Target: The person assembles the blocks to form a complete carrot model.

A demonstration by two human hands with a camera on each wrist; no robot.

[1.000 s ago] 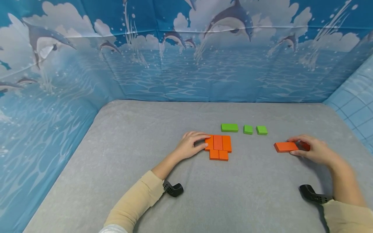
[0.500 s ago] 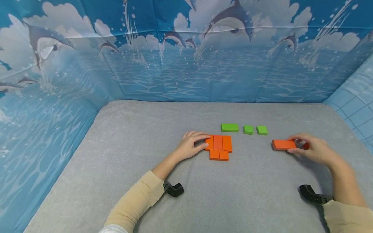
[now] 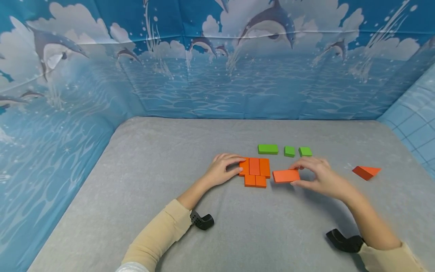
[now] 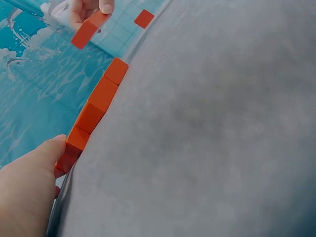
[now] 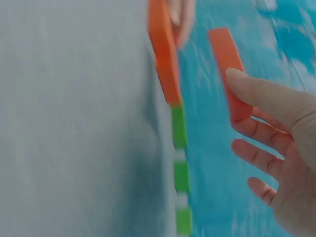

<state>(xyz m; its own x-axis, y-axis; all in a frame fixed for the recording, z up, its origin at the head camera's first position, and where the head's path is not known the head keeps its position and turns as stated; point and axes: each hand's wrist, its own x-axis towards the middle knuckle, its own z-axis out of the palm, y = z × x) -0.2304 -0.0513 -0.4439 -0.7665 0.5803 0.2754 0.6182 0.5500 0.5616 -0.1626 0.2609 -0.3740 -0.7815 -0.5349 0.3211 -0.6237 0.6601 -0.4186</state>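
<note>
A: State of the right hand (image 3: 321,175)?

B: Grasping an orange block (image 3: 285,176) between thumb and fingers. Block noted to that hand's left, raised off the counter (image 3: 136,181).

A: And the left hand (image 3: 219,170)?

B: Thumb and forefinger grasping the leftmost block (image 3: 245,167) of a five-block group (image 3: 254,166) lying to that hand's right. Orange block near the group, visible gap between.

A: Remaining items?

B: Ahead of the right hand and to its left, a long green block (image 3: 267,149) and two green squares (image 3: 289,151). To its right, well apart, an orange wedge (image 3: 367,172).
</note>
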